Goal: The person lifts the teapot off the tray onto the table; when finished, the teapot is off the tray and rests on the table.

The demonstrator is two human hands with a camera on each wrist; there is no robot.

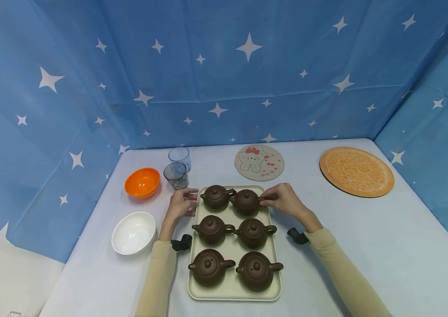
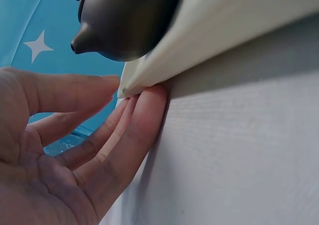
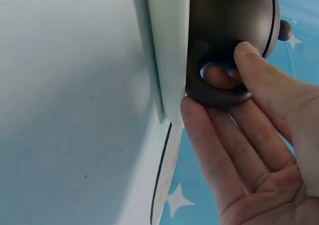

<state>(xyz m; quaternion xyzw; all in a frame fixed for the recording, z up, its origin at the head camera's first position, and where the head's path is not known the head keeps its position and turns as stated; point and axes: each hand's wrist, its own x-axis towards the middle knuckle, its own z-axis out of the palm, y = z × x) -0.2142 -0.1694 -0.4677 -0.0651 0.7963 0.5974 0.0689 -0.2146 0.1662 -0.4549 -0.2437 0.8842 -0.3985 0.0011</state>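
Along the left edge of the cream, round-cornered rectangular tray (image 1: 230,293), near its far corner: the left hand (image 1: 180,203), fingers apart and only lightly bent, tips touching the rim from outside. At the far end of the right edge: the right hand (image 1: 284,200), clamped on the loop handle of a dark brown, round-bellied teapot (image 1: 246,201), thumb above, a finger through the loop. In the far right place of the tray, that teapot, spout close against the handle of a matching brown teapot (image 1: 216,197), too tight to tell touching from apart.

Nearer the person, four more brown teapots (image 1: 256,269) in two rows, with strips of cream surface between, right-hand handles reaching over the rim. Beyond the far edge, a slim gap of white tablecloth (image 1: 366,246) before a flat, round, rabbit-printed mat (image 1: 259,163). To the right, broad room on the cloth as far as a mottled tan-orange disc (image 1: 356,171). To the left, less room: a smoky grey glass tumbler (image 1: 175,175) near the left hand, a clear bluish tumbler (image 1: 183,157) behind, then a glossy orange bowl (image 1: 142,182) and a glossy white bowl (image 1: 133,233). Smooth, dull-sheened teapot walls, rounded lids, ball knobs; a raised, smooth tray rim
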